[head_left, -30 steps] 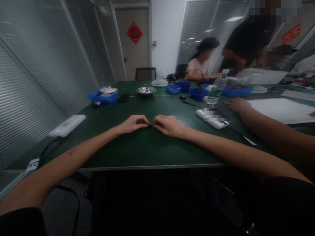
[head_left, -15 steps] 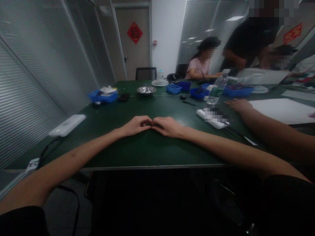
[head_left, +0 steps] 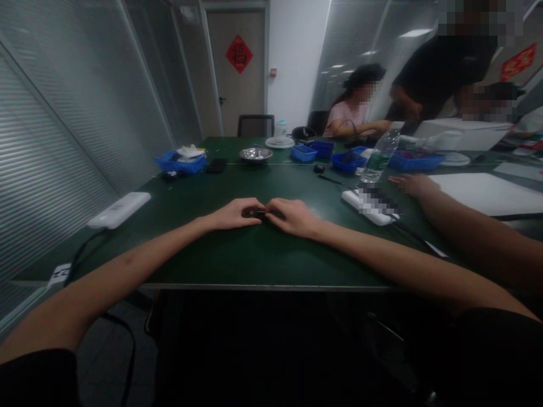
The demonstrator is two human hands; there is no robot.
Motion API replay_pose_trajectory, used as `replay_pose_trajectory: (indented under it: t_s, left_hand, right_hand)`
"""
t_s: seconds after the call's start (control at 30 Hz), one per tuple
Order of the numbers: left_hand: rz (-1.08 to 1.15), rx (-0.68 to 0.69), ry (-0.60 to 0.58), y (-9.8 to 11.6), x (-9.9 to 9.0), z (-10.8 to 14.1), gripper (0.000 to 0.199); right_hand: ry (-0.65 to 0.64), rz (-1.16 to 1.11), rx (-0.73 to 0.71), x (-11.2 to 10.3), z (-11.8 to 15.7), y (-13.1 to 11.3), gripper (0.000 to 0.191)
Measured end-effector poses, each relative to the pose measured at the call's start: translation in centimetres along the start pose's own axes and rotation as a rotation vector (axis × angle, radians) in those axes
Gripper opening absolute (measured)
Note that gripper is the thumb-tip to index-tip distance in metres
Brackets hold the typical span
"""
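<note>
My left hand (head_left: 238, 214) and my right hand (head_left: 292, 217) meet over the middle of the dark green table (head_left: 254, 260). The fingers of both are curled, thumbs and fingertips close together. A small dark object (head_left: 260, 213) shows between the fingertips, too small to make out. Beyond my hands a shiny metal bowl (head_left: 255, 156) stands on the table.
White power strips lie at left (head_left: 120, 210) and right (head_left: 369, 207). A clear bottle (head_left: 380, 155) stands at right, near another person's arm (head_left: 458, 209). Blue trays (head_left: 182, 165) sit farther back. People are at the far right.
My fingertips have shifted slightly apart, and more of the small dark object shows between them. The view has turned a little to the left.
</note>
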State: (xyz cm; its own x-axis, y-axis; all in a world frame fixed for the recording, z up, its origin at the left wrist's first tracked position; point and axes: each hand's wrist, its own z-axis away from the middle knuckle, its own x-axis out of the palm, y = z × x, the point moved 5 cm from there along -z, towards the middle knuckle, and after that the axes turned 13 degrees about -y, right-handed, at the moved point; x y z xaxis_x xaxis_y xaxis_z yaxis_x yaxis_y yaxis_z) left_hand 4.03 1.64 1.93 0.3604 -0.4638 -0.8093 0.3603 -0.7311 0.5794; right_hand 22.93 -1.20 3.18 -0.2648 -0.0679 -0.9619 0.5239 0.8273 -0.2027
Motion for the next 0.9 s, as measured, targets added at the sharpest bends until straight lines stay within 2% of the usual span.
replay_pose_trajectory:
  t_s: [0.27, 0.33, 0.4, 0.5, 0.6, 0.67, 0.77, 0.9]
  left_hand:
    - [0.01, 0.017, -0.032, -0.9, -0.4, 0.2, 0.03]
    - [-0.015, 0.003, -0.025, -1.8, -1.0, 0.4, 0.03]
    - [-0.054, -0.044, 0.014, -3.7, -2.2, 1.2, 0.031]
    - [-0.108, -0.221, 0.125, -8.1, -5.3, 3.9, 0.035]
    - [-0.164, -0.502, 0.268, -12.8, -8.8, 8.2, 0.037]
    - [-0.215, -0.67, 0.367, -15.0, -10.8, 11.3, 0.034]
    - [-0.253, -0.852, 0.462, -16.9, -12.8, 15.0, 0.031]
    - [-0.235, -1.03, 0.518, -17.9, -14.0, 17.4, 0.035]
  right_hand:
    - [0.019, 0.039, 0.047, 0.0, 0.0, 0.2, 0.022]
    - [0.013, 0.035, 0.048, -0.1, 0.0, 0.1, 0.022]
    - [0.01, 0.029, 0.048, -0.1, 0.0, 0.1, 0.022]
    - [0.002, 0.026, 0.044, -0.1, 0.0, 0.1, 0.023]
    - [-0.001, 0.024, 0.035, -0.1, 0.1, 0.1, 0.024]
    - [0.002, 0.025, 0.037, -0.1, 0.1, 0.1, 0.023]
    - [0.002, 0.022, 0.036, -0.1, 0.1, 0.1, 0.023]
    - [0.0, 0.028, 0.034, -0.1, 0.0, 0.1, 0.023]
